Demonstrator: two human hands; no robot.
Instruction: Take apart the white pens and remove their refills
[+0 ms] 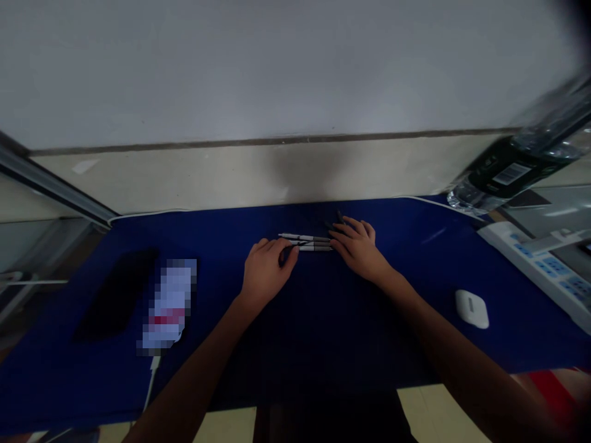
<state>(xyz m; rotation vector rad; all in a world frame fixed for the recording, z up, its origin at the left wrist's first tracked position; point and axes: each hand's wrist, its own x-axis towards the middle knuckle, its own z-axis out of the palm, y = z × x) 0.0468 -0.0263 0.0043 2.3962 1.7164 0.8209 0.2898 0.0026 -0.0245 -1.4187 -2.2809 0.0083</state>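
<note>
Three slim white pens (305, 242) with dark bands lie side by side on a dark blue desk mat (323, 326), pointing left to right. My left hand (266, 271) is at their left end, its thumb and fingers closed around them. My right hand (357, 246) lies at their right end, with its fingertips against the pens. A dark item (336, 220) sits just beyond those fingers, partly hidden, and I cannot tell what it is.
A flat black object (115, 295) and a blurred white packet (168, 304) lie on the mat's left side. To the right are a white computer mouse (471, 309) and a white keypad device (545, 264). A plastic water bottle (521, 166) intrudes at upper right. A wall runs behind.
</note>
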